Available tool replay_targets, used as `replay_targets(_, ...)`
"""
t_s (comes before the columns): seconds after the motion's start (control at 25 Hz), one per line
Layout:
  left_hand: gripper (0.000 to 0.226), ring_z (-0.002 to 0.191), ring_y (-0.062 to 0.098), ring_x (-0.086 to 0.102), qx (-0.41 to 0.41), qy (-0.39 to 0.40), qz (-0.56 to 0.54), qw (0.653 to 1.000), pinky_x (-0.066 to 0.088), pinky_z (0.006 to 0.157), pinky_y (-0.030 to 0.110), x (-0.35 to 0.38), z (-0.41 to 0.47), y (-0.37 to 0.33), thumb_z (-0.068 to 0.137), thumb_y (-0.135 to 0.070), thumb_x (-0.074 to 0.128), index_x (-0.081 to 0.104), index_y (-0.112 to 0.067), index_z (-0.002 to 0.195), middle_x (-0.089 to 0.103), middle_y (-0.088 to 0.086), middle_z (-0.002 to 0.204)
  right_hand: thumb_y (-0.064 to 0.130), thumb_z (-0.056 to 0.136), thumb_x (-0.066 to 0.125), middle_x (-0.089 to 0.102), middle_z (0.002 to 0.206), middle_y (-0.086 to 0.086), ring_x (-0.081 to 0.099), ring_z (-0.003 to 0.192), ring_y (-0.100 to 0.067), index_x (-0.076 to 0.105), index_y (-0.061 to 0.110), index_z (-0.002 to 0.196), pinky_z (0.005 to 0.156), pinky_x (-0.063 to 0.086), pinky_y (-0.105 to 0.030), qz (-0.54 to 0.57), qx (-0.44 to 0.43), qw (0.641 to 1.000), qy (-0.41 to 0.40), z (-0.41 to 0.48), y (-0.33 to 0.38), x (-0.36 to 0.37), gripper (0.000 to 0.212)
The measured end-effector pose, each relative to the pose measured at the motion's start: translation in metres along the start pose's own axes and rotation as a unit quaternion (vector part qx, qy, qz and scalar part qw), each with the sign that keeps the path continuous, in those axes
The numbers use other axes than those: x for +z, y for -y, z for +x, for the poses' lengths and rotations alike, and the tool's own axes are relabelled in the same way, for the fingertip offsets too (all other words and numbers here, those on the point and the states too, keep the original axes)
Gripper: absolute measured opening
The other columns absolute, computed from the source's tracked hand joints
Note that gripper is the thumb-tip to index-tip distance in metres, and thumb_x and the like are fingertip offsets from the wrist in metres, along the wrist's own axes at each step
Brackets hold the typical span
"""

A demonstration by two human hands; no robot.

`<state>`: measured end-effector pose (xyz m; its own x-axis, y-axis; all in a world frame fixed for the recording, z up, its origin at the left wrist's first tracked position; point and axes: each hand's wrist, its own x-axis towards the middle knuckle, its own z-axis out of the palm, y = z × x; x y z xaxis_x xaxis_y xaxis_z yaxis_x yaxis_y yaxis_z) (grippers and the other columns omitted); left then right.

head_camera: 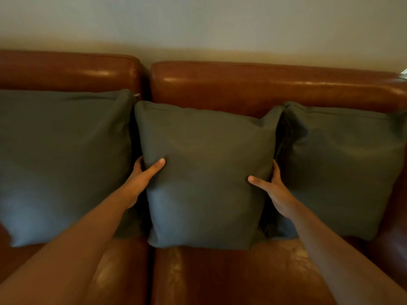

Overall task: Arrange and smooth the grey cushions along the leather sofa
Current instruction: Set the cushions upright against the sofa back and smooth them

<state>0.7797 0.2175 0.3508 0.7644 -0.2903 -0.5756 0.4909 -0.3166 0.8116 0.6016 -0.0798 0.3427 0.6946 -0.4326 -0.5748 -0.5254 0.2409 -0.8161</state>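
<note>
- Row start: the left cushion [63, 161] leans on the backrest of the leather sofa [264, 84], its face fairly smooth. I take it as placed.
- At its top corner I see a small zip pull [137, 95].
- The left hand [141, 179] grips the middle cushion's left edge, thumb across the front, fingers tucked behind.
- The middle cushion [204, 172] stands on the seat, touching both neighbours and sitting a little lower than they do.
- The right hand [273, 188] grips its right edge the same way.
- The right cushion [341, 168] leans on the backrest, with light creases near the top seam.
- Progress, as I judge it: all three are lined up. Squaring and smoothing the middle one remains.
- Writing: I can read no brand or label.
</note>
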Motion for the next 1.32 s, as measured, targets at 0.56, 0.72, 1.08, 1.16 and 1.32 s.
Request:
replay_targets(0.56,0.111,0.109,0.017,0.064,0.050,-0.016,-0.072,0.996,0.050,0.098,0.040,-0.068,0.028,0.018,0.033,-0.073,0.083,0.053,-0.029,0.130,0.066,-0.004,0.120,0.053,0.023,0.097,0.055,0.135,0.007,0.057,0.119,-0.018,0.024,0.044,0.147,0.094,0.048,-0.041,0.071,-0.025,0.997,0.000,0.003,0.003,0.073,0.145)
replay_targets(0.72,0.091,0.106,0.015,0.064,0.064,-0.037,-0.078,0.994,0.050,0.093,0.035,-0.129,0.028,0.013,0.042,-0.062,0.079,0.053,-0.032,0.124,0.066,-0.008,0.114,0.049,0.030,0.098,0.052,0.135,0.012,0.054,0.120,-0.014,0.021,0.045,0.148,0.092,0.048,-0.037,0.078,-0.038,0.996,0.024,0.005,0.007,0.133,0.141)
replay_targets(1.08,0.100,0.125,0.023,0.053,0.064,-0.070,0.023,0.995,0.042,0.106,0.039,-0.197,0.030,0.014,0.063,-0.071,0.072,0.037,-0.024,0.144,0.052,0.004,0.140,0.050,0.045,0.092,0.046,0.135,0.017,0.044,0.134,-0.020,0.021,0.046,0.148,0.105,0.043,-0.043,0.020,-0.047,0.999,-0.011,0.007,0.014,0.208,0.125)
replay_targets(1.16,0.088,0.141,0.026,0.035,0.138,-0.182,0.099,0.969,0.030,0.115,0.037,-0.180,0.019,0.017,0.084,-0.057,0.061,0.021,-0.019,0.152,0.034,0.007,0.154,0.056,0.058,0.087,0.033,0.150,0.012,0.032,0.142,-0.018,0.017,0.041,0.151,0.113,0.035,-0.044,-0.091,-0.100,0.986,-0.103,-0.003,0.018,0.215,0.118)
replay_targets(1.32,0.079,0.150,0.028,0.003,0.421,-0.225,0.399,0.783,0.000,0.120,0.044,-0.134,-0.010,0.009,0.091,-0.055,0.047,0.017,-0.016,0.153,0.011,0.011,0.162,0.046,0.097,0.052,0.001,0.164,0.002,0.001,0.151,-0.025,0.012,0.034,0.154,0.119,0.017,-0.056,-0.355,-0.348,0.831,-0.252,-0.036,0.011,0.257,0.071)
